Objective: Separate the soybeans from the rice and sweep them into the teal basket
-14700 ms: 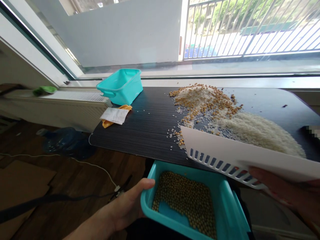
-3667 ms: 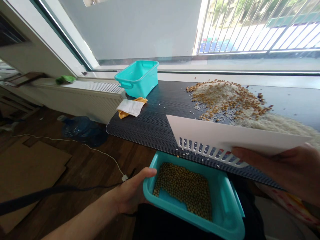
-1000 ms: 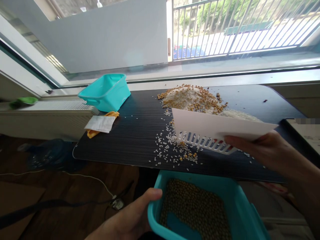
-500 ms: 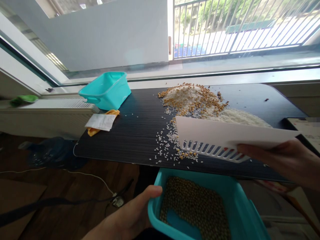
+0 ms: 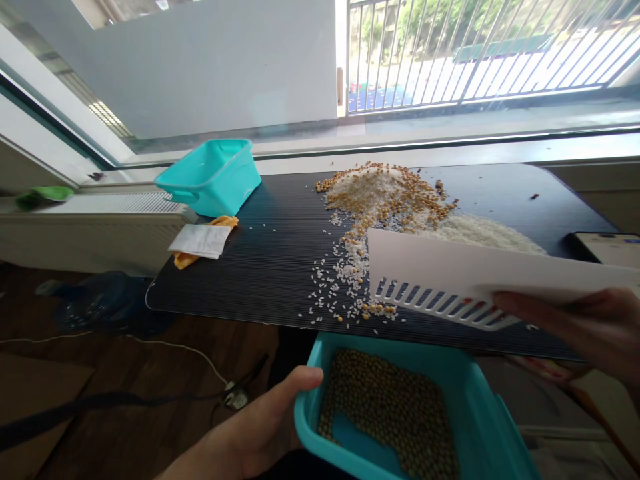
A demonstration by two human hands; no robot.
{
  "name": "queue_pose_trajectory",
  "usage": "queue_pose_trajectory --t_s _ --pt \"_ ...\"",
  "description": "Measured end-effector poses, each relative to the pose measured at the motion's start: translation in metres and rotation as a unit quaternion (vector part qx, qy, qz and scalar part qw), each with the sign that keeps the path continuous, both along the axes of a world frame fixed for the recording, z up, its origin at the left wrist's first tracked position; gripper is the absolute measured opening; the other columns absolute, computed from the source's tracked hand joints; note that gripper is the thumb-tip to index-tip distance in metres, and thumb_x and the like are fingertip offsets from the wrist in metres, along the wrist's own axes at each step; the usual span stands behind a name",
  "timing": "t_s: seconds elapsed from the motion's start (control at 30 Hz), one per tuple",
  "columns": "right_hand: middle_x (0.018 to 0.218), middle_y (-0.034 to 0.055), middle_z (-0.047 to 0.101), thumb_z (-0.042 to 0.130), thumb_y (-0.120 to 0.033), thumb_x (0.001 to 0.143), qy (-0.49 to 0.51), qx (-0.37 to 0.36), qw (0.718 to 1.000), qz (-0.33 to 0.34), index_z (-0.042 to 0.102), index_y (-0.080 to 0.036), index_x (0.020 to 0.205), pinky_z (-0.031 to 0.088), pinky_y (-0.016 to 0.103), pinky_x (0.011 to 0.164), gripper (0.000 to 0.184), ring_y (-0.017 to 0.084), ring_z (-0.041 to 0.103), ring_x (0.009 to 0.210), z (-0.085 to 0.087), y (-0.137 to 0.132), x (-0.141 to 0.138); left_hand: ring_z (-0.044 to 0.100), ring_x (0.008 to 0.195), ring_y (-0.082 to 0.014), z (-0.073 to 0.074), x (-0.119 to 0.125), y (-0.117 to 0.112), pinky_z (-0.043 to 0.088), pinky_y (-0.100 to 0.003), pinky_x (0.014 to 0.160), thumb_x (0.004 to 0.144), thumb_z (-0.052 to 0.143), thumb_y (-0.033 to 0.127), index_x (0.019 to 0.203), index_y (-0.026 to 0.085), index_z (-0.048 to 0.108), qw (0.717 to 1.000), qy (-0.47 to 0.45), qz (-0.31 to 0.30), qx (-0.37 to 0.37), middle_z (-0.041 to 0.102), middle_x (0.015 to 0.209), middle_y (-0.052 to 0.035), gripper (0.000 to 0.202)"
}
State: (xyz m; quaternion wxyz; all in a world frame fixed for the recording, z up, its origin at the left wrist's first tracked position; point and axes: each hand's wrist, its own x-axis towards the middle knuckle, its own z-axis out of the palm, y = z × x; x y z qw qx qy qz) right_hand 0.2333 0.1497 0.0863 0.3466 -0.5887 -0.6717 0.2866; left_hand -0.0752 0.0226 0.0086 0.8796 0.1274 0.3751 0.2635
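My left hand grips the left rim of a teal plastic bin held below the table's front edge, thumb over the rim. Many small greenish-brown beans cover much of its bottom. My right hand holds a thin white plastic sheet with a row of slots along its lower edge, a slotted scraper, above the tabletop. Behind the scraper lies a heap of white rice mixed with yellow soybeans, and a flatter patch of rice. Loose grains and a few soybeans are scattered left of the scraper.
The dark table stands against a window. Another teal bin sits at its back left, beside a yellow cloth with a folded white paper on top. At the right edge is a phone. A large bottle lies on the floor.
The scraper in my right hand has shifted right, uncovering more rice and soybeans at its left end. My left hand and the bin stay nearly in place.
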Motion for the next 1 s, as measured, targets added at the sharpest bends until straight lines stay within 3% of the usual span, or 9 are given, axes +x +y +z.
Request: queue_pose_trajectory --t_s 0.1,0.3,0.6,0.77,1.0 --pt "0.061 0.0022 0.072 0.076 -0.07 0.045 0.042 -0.039 0.998 0.018 0.074 -0.032 0.056 0.063 0.039 0.061 0.04 0.025 0.069 0.062 -0.002 0.003 0.001 0.059 0.12 -0.0312 -0.001 0.0 -0.001 0.037 -0.047 0.109 0.085 0.055 0.051 0.122 0.015 0.065 1.0 0.002 0.002 -0.002 0.072 0.117 -0.0109 0.054" --pt "0.063 0.0019 0.072 0.077 -0.065 0.048 0.021 -0.025 0.998 0.045 0.075 -0.032 0.06 0.063 0.038 0.067 0.035 0.027 0.071 0.077 -0.01 0.0 0.01 0.06 0.12 -0.03 -0.001 -0.001 -0.001 0.039 -0.046 0.108 0.086 0.056 0.05 0.119 0.015 0.067 1.0 -0.002 0.012 -0.001 0.072 0.117 -0.0109 0.049" --pt "0.065 0.0032 0.074 0.078 -0.069 0.041 0.057 -0.053 0.997 0.028 0.076 -0.03 0.059 0.062 0.037 0.063 0.043 0.021 0.067 0.058 -0.007 0.005 -0.006 0.06 0.12 -0.0306 0.0 -0.001 0.0 0.038 -0.046 0.108 0.083 0.058 0.053 0.118 0.015 0.067 1.0 0.019 0.006 -0.007 0.073 0.114 -0.0104 0.053" --pt "0.064 0.0007 0.073 0.077 -0.067 0.046 0.035 -0.046 0.996 0.07 0.076 -0.032 0.06 0.062 0.035 0.058 0.038 0.02 0.065 0.053 -0.004 0.001 -0.004 0.061 0.119 -0.0305 0.001 -0.001 -0.001 0.039 -0.046 0.107 0.082 0.059 0.052 0.116 0.015 0.069 1.0 0.02 0.006 -0.01 0.073 0.115 -0.0102 0.051" --pt "0.059 0.0015 0.071 0.074 -0.074 0.045 0.015 -0.017 0.998 0.057 0.075 -0.033 0.058 0.062 0.036 0.061 0.043 0.023 0.068 0.061 -0.002 -0.001 -0.004 0.059 0.121 -0.0306 -0.001 -0.001 0.0 0.038 -0.046 0.108 0.085 0.056 0.051 0.117 0.015 0.068 1.0 0.014 0.007 -0.009 0.072 0.118 -0.0108 0.05"
